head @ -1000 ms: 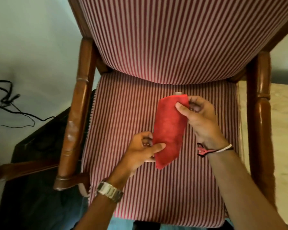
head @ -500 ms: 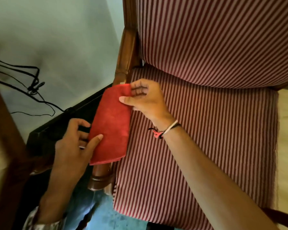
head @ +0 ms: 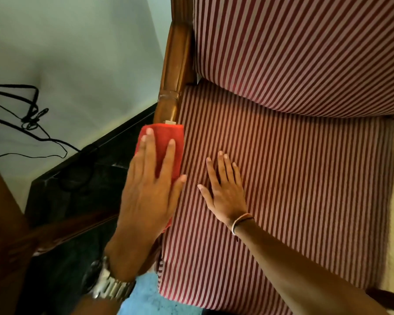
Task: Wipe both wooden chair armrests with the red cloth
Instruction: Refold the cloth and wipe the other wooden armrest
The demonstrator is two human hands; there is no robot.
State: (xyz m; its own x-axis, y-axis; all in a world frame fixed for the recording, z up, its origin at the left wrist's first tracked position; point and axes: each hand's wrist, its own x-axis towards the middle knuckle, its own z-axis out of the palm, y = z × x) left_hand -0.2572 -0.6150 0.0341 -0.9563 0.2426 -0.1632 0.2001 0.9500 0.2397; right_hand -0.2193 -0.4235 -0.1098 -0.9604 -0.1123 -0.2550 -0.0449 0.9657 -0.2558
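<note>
The red cloth (head: 163, 142) lies folded along the chair's left wooden armrest (head: 174, 71). My left hand (head: 149, 192) presses flat on top of it, fingers spread, and covers most of the cloth and the armrest's near part. My right hand (head: 223, 187) rests flat and empty on the striped seat cushion (head: 293, 178), just right of the cloth. A small white tag sticks out at the cloth's far edge. The right armrest is out of view except a dark sliver at the bottom right.
The striped backrest (head: 305, 46) rises behind the seat. A dark low cabinet (head: 82, 183) stands left of the chair against a pale wall, with black cables (head: 30, 119) hanging on it. Another wooden piece (head: 2, 223) shows at far left.
Both hands carried the cloth from over the seat to the left armrest. My right hand let go and moved onto the cushion; my left hand now lies flat on the cloth.
</note>
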